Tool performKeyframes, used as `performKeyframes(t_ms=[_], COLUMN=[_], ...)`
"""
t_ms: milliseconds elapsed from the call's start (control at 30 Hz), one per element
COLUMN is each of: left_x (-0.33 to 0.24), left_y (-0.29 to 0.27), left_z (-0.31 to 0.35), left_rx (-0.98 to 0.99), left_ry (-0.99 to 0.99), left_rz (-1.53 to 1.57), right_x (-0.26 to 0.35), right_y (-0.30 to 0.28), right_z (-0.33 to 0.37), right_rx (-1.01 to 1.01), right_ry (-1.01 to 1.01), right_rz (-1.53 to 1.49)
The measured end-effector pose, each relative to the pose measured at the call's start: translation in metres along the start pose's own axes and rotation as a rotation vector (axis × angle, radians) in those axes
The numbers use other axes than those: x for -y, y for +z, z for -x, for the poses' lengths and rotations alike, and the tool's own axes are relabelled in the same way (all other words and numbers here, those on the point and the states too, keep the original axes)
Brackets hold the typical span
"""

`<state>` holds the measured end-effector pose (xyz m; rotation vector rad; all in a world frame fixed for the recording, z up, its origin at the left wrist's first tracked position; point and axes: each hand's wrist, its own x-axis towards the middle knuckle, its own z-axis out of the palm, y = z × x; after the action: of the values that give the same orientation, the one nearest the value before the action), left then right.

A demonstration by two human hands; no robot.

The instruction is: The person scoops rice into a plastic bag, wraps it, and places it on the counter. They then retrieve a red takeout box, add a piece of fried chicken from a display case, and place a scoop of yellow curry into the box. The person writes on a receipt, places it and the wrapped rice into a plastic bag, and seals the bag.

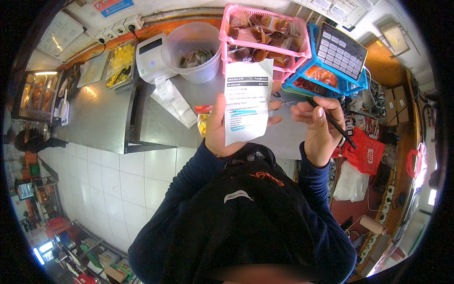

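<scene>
My left hand (215,128) is closed on a printed paper receipt (243,127), held upright above the steel counter with its printed side showing. Blue highlighter strokes mark several of its lines. To the right of the paper, my right hand (319,135) grips a slim black pen (341,128), slanting down to the right and apart from the receipt. Behind my left wrist, a small yellow-and-red item (203,124) is partly hidden on the counter.
Beyond my hands stand a white receipt printer (150,59), loose paper slips (174,105), a translucent bucket (189,33) of small packets, stacked pink baskets (226,40) and a blue basket (287,81) by a tablet (341,49). A red bag (364,154) hangs at right.
</scene>
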<state>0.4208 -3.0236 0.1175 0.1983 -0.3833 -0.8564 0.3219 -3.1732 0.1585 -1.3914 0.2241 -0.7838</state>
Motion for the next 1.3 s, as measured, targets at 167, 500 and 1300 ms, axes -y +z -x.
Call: performKeyframes(t_ms=[167,500,1300], left_x=[-0.001,0.002,-0.002], left_y=[-0.006,-0.001,-0.003], left_z=[-0.001,-0.006,-0.008], left_rx=[0.092,-0.089,-0.046], left_ry=[0.005,0.011,0.022], left_rz=[-0.012,-0.081,0.010], right_x=[-0.008,-0.023,-0.033], right_y=[0.025,0.041,0.044], right_z=[0.007,0.004,0.002], right_rx=[0.217,0.188,0.263], right_ry=[0.020,-0.191,-0.227], right_rz=[-0.052,0.218,0.509])
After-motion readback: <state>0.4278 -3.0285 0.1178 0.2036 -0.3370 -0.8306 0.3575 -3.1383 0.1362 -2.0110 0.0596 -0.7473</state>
